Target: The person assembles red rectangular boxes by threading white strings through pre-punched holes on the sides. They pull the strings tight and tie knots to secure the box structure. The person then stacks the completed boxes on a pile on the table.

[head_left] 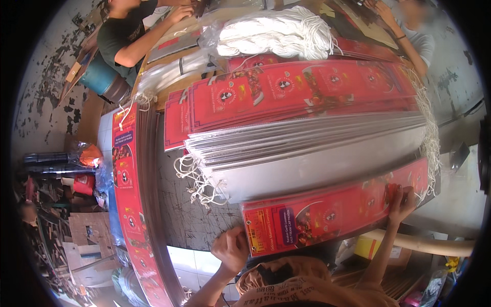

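A long red printed hanging sign [327, 217] with food pictures lies at the near edge of the table, its length running left to right. My right hand [402, 205] grips its near edge towards the right end, fingers over the printed face. At the sign's left end, my left hand [231, 249] is closed beside the corner; whatever its fingers pinch is hidden. Behind the sign, a fanned stack of similar signs [317, 163] shows pale backs, with white cord loops [200, 184] hanging off the left end and more white cords [429, 138] along the right.
Further red signs [307, 87] lie face up behind the stack. A tall pile of signs [128, 189] runs along the left. White cord bundles [276, 33] sit at the back. Two people [120, 36] work across the table. A bamboo pole [434, 243] lies at lower right.
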{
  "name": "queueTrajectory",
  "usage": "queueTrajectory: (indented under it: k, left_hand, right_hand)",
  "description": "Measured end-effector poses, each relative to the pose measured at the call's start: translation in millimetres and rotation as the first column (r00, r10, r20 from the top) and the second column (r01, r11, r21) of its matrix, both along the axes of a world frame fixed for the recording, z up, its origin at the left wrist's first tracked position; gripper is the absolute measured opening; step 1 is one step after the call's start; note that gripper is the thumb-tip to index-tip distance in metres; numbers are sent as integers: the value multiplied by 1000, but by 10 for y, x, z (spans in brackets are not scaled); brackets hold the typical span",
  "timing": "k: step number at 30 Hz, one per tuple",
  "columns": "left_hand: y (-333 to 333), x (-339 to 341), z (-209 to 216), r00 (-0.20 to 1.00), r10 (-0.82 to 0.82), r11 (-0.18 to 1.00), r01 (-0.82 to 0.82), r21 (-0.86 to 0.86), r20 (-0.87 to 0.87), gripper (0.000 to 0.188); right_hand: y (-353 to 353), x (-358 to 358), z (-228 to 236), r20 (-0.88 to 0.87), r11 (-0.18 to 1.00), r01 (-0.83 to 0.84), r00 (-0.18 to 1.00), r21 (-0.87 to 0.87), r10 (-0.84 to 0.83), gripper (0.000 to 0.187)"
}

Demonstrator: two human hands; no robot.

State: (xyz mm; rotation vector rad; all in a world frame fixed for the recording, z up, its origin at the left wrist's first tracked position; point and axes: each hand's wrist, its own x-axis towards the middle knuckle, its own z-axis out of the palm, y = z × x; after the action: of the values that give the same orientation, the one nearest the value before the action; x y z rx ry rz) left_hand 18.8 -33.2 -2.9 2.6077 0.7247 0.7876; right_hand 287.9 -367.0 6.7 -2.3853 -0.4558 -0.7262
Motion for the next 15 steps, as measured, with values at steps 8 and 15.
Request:
queueTrajectory:
  k: [8, 15]
  left_hand:
    - [-25, 13, -4, 998, 49, 996, -51, 66, 31, 17]
    - [-48, 24, -49, 992, 94, 995, -95, 14, 82, 18]
  right_hand:
    - [63, 25, 8, 49, 996, -53, 998, 75, 50, 20]
    - [5, 36, -14, 17, 999, 5, 1000, 33, -6, 18]
